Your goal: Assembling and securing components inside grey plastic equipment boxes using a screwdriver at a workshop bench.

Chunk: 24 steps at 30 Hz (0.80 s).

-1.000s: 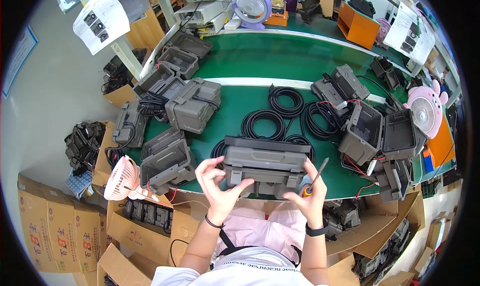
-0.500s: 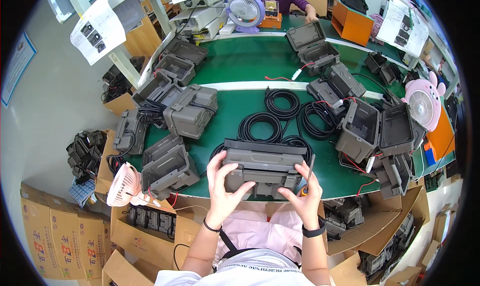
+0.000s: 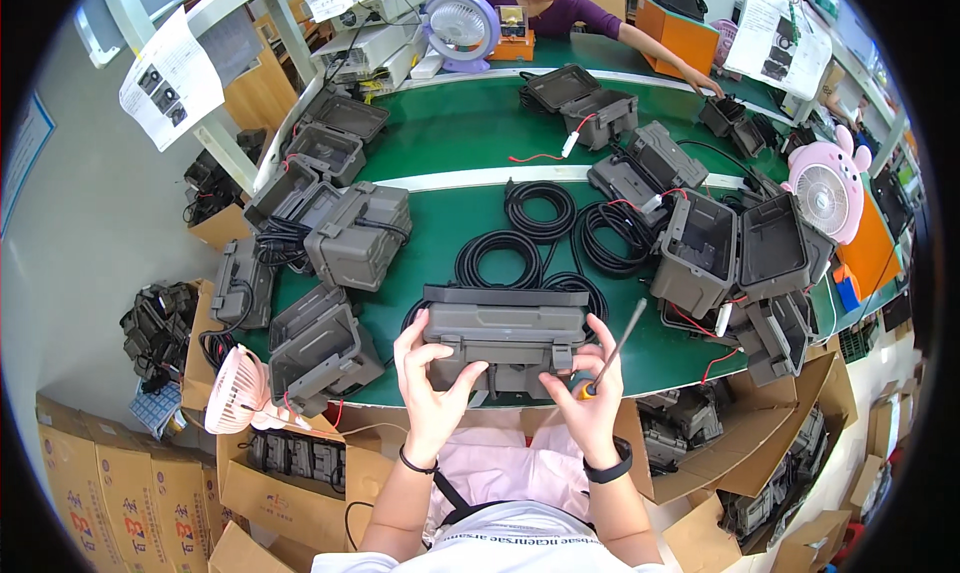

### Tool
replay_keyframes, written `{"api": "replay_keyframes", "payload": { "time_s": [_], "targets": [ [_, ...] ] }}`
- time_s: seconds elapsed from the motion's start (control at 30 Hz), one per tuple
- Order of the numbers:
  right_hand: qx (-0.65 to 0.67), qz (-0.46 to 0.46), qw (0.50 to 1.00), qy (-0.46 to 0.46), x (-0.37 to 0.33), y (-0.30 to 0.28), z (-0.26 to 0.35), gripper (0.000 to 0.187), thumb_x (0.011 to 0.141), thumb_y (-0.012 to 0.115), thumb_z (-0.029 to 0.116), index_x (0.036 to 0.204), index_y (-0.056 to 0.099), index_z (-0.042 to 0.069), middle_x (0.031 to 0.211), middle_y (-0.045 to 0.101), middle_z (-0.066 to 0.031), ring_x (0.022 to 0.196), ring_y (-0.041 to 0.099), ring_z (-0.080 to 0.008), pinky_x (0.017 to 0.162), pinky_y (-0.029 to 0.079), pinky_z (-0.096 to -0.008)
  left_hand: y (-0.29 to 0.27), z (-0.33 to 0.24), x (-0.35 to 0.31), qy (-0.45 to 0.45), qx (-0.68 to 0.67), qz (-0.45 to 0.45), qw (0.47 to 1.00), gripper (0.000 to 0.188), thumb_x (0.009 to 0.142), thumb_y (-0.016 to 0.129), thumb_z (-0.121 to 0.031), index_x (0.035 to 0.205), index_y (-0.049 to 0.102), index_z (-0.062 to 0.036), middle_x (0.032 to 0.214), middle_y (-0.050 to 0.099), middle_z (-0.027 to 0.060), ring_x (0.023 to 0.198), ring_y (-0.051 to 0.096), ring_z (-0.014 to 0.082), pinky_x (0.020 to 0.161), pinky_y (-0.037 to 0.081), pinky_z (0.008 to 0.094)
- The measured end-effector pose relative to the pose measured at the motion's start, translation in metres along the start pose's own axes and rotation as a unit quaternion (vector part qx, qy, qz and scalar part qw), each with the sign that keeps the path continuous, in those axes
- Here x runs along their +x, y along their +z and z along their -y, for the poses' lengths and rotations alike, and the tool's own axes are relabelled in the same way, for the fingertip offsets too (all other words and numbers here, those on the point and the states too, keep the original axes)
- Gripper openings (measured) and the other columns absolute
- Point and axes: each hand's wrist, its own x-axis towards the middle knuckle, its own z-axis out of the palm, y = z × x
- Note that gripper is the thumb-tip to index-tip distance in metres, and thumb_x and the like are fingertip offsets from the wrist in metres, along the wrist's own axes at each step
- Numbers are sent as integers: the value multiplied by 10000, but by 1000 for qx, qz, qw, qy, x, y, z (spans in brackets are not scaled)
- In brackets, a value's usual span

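Note:
A dark grey plastic box [image 3: 510, 325], its lid closed, stands at the near edge of the green table with its latches facing me. My left hand [image 3: 432, 393] is closed around its left end, thumb on the front near a latch. At the right end, my right hand [image 3: 592, 405] grips the box, thumb against the lower front. A screwdriver [image 3: 622, 341] with a yellow handle is tucked in that same hand, its shaft pointing up and away. Coiled black cables [image 3: 500, 259] lie just behind the box.
Open grey boxes [image 3: 330, 358] crowd the left side, and more open boxes [image 3: 698, 248] with red wires line the right. A pink fan [image 3: 237, 391] stands near left, a rabbit-eared fan [image 3: 828, 188] at right. Cardboard cartons [image 3: 285, 493] sit below. Across the table is a co-worker's arm [image 3: 665, 53].
My view has shifted slightly, while both hands keep the box and screwdriver. The co-worker's hand has moved from the far open box toward small boxes at right; that open box's lid leans further back.

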Motion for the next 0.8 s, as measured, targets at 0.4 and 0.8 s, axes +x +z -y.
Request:
{"api": "replay_keyframes", "payload": {
  "time_s": [0.4, 0.8],
  "targets": [
    [151, 44, 987, 37, 20, -3, -5, 176, 749, 773, 132, 881, 689, 53, 1285, 545, -173, 1031, 579, -216, 831, 459, -323, 0, -5, 3, -17, 4, 0, 1000, 448, 735, 835, -137, 1038, 510, -83, 1395, 393, 177, 1304, 424, 353, 1040, 392, 430],
    [289, 113, 941, 139, 13, 13, -42, 843, 801, 743, 317, 1456, 285, 47, 1459, 421, -164, 1349, 415, -302, 1092, 350, -399, -9, 27, 13, -69, -140, 85, 984, 757, 857, 632, -402, 1443, 352, -13, 1476, 306, 178, 1373, 326, 293, 1135, 252, 404]
  ]
}}
